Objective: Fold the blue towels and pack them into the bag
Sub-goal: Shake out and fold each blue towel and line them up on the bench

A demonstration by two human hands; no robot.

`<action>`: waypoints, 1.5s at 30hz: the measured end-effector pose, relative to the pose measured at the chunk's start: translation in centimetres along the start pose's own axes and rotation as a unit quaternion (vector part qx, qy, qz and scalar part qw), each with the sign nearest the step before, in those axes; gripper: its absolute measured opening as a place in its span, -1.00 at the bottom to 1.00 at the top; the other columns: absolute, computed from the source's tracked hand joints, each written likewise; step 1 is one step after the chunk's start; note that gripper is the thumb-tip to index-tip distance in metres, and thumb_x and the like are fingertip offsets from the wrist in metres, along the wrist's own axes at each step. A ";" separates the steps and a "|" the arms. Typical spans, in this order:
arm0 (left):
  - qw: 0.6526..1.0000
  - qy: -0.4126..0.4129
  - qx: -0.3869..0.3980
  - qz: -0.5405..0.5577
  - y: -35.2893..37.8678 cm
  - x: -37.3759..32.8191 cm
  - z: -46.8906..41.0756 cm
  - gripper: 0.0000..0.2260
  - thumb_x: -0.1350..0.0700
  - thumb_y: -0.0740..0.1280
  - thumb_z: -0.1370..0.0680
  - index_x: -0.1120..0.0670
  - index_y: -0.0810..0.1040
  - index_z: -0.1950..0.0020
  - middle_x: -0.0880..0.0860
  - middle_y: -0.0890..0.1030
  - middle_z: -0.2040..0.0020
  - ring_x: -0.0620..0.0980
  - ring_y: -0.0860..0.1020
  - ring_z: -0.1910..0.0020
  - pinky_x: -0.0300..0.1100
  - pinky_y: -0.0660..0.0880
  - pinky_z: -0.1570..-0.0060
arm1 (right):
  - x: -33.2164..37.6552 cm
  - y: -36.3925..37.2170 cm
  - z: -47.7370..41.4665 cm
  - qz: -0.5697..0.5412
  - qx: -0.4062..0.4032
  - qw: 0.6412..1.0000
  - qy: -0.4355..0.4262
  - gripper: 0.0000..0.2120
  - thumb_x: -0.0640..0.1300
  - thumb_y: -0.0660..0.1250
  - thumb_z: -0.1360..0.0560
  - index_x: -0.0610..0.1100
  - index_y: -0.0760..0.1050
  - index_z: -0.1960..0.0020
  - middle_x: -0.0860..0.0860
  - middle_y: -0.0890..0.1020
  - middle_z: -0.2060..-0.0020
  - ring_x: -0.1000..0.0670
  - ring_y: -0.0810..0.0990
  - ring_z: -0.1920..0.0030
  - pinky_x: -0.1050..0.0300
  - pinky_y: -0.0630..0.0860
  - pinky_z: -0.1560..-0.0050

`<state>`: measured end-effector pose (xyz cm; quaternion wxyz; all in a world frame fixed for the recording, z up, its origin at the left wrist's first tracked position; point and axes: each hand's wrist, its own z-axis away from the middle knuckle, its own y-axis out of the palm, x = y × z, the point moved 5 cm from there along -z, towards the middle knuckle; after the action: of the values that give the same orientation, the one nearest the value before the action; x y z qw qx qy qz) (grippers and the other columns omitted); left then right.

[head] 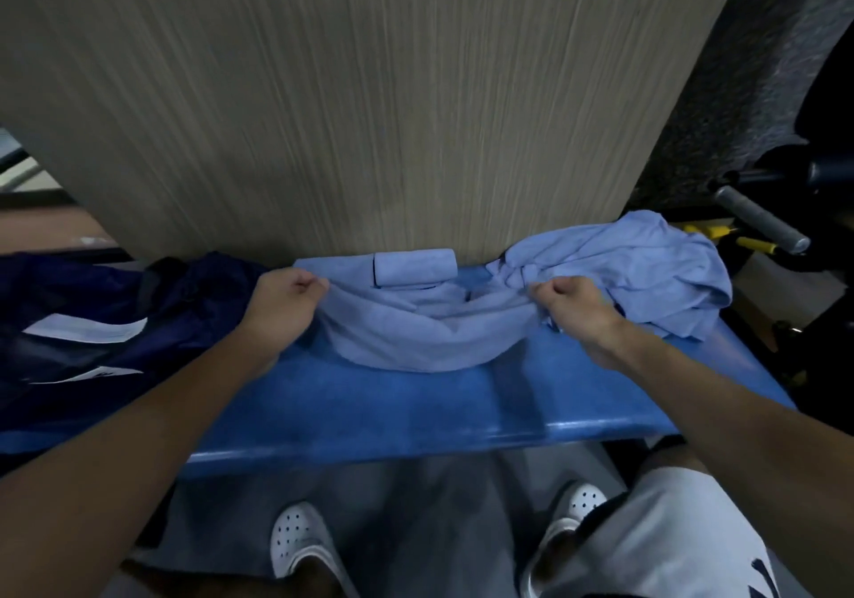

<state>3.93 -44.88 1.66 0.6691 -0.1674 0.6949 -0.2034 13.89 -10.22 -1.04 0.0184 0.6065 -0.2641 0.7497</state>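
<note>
A light blue towel [416,334] sags across the blue bench [416,408] between my two hands. My left hand [282,302] pinches its left corner and my right hand [573,306] pinches its right corner. Behind it, against the wall, lies a folded blue towel [413,267]. A heap of unfolded blue towels [633,265] sits at the right end of the bench. The dark navy bag [92,320] with white stripes lies at the left end, beside my left hand.
A beige wood-grain wall [369,89] rises right behind the bench. Black gym equipment with a grey handle [758,218] and yellow parts stands at the right. My feet in white clogs [300,542] show below the bench's front edge.
</note>
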 end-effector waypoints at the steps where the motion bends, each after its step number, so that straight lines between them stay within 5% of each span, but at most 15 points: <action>1: 1.000 -0.001 -0.007 0.010 -0.5 -0.3 0.0 -0.74 0.09 0.29 -0.62 0.31 0.58 0.01 0.17 0.58 0.12 0.06 0.51 0.12 -0.01 0.52 0.03 | 0.8 -0.3 0.2 -0.031 -0.001 1.000 -0.003 -0.71 -0.14 0.26 -0.54 -0.15 0.37 0.35 -0.11 0.40 0.41 -0.05 0.35 0.34 0.17 0.28 0.38; 5: 0.999 0.012 -0.040 0.032 -2.3 -1.5 0.2 -0.83 0.10 0.31 -0.61 0.13 0.63 0.08 0.11 0.64 0.08 0.00 0.56 0.09 0.05 0.56 -0.07 | 2.8 -1.0 1.1 -0.102 0.011 0.995 -0.010 -0.79 -0.10 0.29 -0.41 -0.28 0.50 0.18 -0.31 0.46 0.33 -0.20 0.40 0.26 -0.08 0.29 0.21; 8: 0.997 0.024 -0.053 0.050 -3.1 -2.2 0.5 -0.86 0.10 0.32 -0.60 0.11 0.65 0.07 0.07 0.65 0.11 -0.04 0.56 0.13 -0.01 0.55 -0.05 | 3.7 -1.3 1.8 -0.121 -0.002 0.992 -0.018 -0.79 -0.22 0.33 -0.50 -0.16 0.41 0.29 -0.16 0.41 0.39 -0.12 0.33 0.36 0.02 0.25 0.34; 13: 0.995 0.035 -0.060 0.074 -4.5 -2.7 0.9 -0.88 0.11 0.35 -0.59 0.10 0.65 0.08 0.06 0.65 0.17 -0.07 0.56 0.20 -0.11 0.53 0.10 | 4.5 -1.2 2.4 -0.116 -0.007 0.992 -0.040 -0.88 -0.31 0.36 -0.49 -0.16 0.56 0.00 -0.16 0.50 0.34 -0.13 0.38 0.33 0.05 0.34 0.32; 19: 0.992 0.038 -0.051 0.106 -6.0 -3.4 1.5 -0.88 0.09 0.37 -0.58 0.12 0.62 0.10 0.07 0.64 0.16 -0.05 0.58 0.18 -0.18 0.54 0.14 | 6.0 -0.8 3.2 -0.136 -0.006 0.989 -0.063 -0.87 -0.33 0.38 -0.49 -0.18 0.60 0.20 -0.24 0.59 0.25 -0.20 0.45 0.20 -0.08 0.39 0.15; 22: 0.991 0.047 -0.048 0.112 -6.5 -3.6 1.8 -0.89 0.10 0.37 -0.58 0.10 0.62 0.10 0.06 0.64 0.17 -0.07 0.57 0.20 -0.19 0.52 0.17 | 6.2 -0.5 2.9 -0.150 -0.006 0.987 -0.049 -0.93 -0.29 0.39 -0.50 -0.16 0.56 0.13 -0.18 0.54 0.29 -0.17 0.41 0.22 -0.01 0.38 0.23; 26: 0.991 0.048 -0.056 0.115 -7.1 -3.8 2.0 -0.91 0.12 0.35 -0.59 0.07 0.62 0.08 0.02 0.65 0.16 -0.10 0.59 0.19 -0.23 0.51 0.17 | 5.9 0.3 2.9 -0.118 0.093 0.989 -0.003 -0.82 -0.37 0.29 -0.53 -0.19 0.57 -0.06 -0.23 0.53 0.17 -0.15 0.44 0.20 0.06 0.40 0.23; 29: 0.990 0.052 -0.055 0.116 -7.4 -4.0 2.1 -0.91 0.12 0.35 -0.59 0.10 0.63 0.04 0.04 0.65 0.14 -0.10 0.59 0.18 -0.24 0.51 0.18 | 5.9 1.0 3.5 -0.131 0.141 0.981 0.027 -0.73 -0.44 0.18 -0.54 -0.19 0.58 -0.02 -0.19 0.52 0.13 0.02 0.50 0.35 0.25 0.46 0.38; 33: 0.990 0.052 -0.058 0.115 -7.9 -4.3 1.9 -0.86 0.11 0.35 -0.59 0.17 0.63 -0.03 0.06 0.65 0.12 -0.07 0.58 0.15 -0.22 0.53 0.16 | 6.2 1.2 3.5 -0.224 0.162 0.958 0.074 -0.73 -0.41 0.12 -0.51 -0.25 0.56 -0.03 -0.19 0.50 0.06 -0.08 0.52 0.15 0.12 0.53 0.18; 36: 0.990 0.056 -0.060 0.115 -8.5 -4.7 1.7 -0.86 0.10 0.36 -0.59 0.16 0.63 -0.02 0.07 0.65 0.12 -0.08 0.58 0.15 -0.20 0.53 0.15 | 7.2 0.7 3.3 -0.196 0.129 0.971 0.039 -0.90 -0.35 0.28 -0.54 -0.30 0.57 0.02 -0.21 0.58 0.10 -0.12 0.56 0.11 0.03 0.51 0.04; 41: 0.986 0.076 -0.090 0.115 -9.9 -6.1 1.4 -0.89 0.11 0.35 -0.59 0.07 0.62 0.11 0.05 0.63 0.22 -0.12 0.55 0.28 -0.35 0.52 0.31 | 10.0 -1.7 2.2 -0.184 -0.006 0.980 -0.072 -0.84 -0.37 0.35 -0.50 -0.18 0.61 0.19 0.06 0.66 0.38 0.04 0.58 0.24 0.22 0.55 0.21; 45: 0.986 0.085 -0.093 0.111 -10.8 -7.3 1.2 -0.87 0.07 0.38 -0.57 0.11 0.63 0.11 0.08 0.65 0.20 -0.09 0.57 0.27 -0.25 0.54 0.26 | 11.8 -3.1 1.9 -0.191 -0.050 0.975 -0.107 -0.88 -0.29 0.37 -0.52 -0.14 0.62 0.16 0.01 0.63 0.31 0.03 0.53 0.22 0.17 0.49 0.16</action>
<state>5.04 -50.57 13.34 0.6075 -0.1332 0.7794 -0.0757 13.58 -11.78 11.16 0.1630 0.7204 -0.1807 0.6495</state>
